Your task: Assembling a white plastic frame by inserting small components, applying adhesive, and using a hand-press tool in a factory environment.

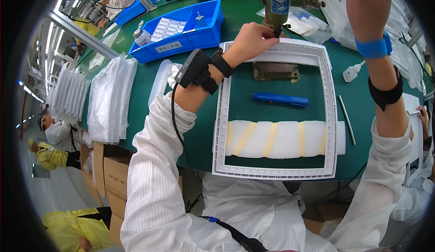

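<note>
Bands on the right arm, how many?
2: a blue band nearer the right hand, and a black band nearer the sleeve. Any under the sleeve would be hidden.

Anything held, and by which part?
Left hand: at the white frame's far bar, grip unclear. Right hand: cut off by the picture's top edge, hold can't be told.

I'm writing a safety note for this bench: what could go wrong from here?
Pinching: the left hand's fingertips are right by the tip of the green press, so a downstroke might catch them.
Snagging: the black cable hanging from the wrist device might catch on something.
Shifting: the white frame lies across padded foam, so it might slip or tilt.
</note>
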The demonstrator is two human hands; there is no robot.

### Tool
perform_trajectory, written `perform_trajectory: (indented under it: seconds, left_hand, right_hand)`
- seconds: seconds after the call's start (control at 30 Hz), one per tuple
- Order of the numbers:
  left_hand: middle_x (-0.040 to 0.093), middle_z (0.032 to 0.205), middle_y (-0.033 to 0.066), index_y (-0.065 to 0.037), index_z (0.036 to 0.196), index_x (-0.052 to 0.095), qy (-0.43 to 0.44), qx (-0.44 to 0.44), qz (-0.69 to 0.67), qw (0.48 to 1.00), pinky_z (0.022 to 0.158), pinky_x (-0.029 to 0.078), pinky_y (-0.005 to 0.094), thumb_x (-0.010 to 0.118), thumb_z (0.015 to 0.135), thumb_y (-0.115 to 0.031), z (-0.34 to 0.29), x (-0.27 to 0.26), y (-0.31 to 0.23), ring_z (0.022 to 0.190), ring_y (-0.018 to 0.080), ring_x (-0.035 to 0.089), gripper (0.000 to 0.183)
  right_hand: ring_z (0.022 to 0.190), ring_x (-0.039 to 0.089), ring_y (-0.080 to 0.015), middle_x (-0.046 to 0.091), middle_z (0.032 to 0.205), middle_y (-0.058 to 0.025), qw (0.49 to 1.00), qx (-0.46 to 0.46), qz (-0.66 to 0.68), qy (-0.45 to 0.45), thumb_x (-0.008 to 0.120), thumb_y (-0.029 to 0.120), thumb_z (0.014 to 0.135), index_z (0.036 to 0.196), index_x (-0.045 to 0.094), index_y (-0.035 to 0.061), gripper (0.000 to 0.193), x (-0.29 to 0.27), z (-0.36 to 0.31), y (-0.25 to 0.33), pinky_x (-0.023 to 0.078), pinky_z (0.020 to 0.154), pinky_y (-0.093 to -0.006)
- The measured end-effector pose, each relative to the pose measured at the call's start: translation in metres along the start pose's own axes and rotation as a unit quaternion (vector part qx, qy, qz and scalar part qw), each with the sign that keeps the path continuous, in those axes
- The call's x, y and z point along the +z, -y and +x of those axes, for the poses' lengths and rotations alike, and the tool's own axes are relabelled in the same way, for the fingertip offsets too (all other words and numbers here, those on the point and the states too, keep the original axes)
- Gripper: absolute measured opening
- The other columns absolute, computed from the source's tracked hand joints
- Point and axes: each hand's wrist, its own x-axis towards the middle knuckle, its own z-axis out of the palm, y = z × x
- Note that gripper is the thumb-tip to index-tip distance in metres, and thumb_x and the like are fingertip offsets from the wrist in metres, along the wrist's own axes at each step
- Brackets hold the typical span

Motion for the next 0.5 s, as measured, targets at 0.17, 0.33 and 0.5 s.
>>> perform_trajectory:
  seconds: [0.17,0.33,0.5]
  left_hand:
    - [0.073,0.086,0.0166,0.005,0.095,0.073,0.002,-0.003,0.007,1.000,0.075,0.055,0.0308,0.076,0.080,-0.026,-0.001,-0.002,-0.003,0.077,0.0223,0.070,0.035]
    - [0.073,0.088,0.0168,0.005,0.095,0.073,0.009,-0.010,0.011,1.000,0.076,0.054,0.0315,0.077,0.079,-0.028,-0.002,-0.004,-0.003,0.078,0.0229,0.070,0.037]
    - [0.073,0.082,0.0169,0.001,0.089,0.075,0.000,0.001,0.000,1.000,0.071,0.056,0.0323,0.074,0.077,-0.025,0.000,-0.004,0.000,0.072,0.0274,0.070,0.028]
  right_hand:
    - [0.075,0.050,-0.0062,0.054,0.089,-0.0001,0.998,0.014,-0.032,-0.047,0.046,0.015,0.103,0.099,0.056,0.0028,0.016,-0.001,-0.014,-0.008,0.043,0.068,-0.0211]
    - [0.076,0.050,-0.0064,0.053,0.090,-0.0001,0.998,-0.031,-0.029,-0.045,0.046,0.016,0.103,0.101,0.056,0.0030,0.016,0.005,-0.017,-0.001,0.044,0.070,-0.0210]
    - [0.076,0.050,-0.0078,0.052,0.092,-0.0014,0.998,0.004,-0.038,-0.047,0.044,0.015,0.104,0.103,0.054,0.0035,0.016,-0.002,-0.024,-0.001,0.044,0.071,-0.0226]
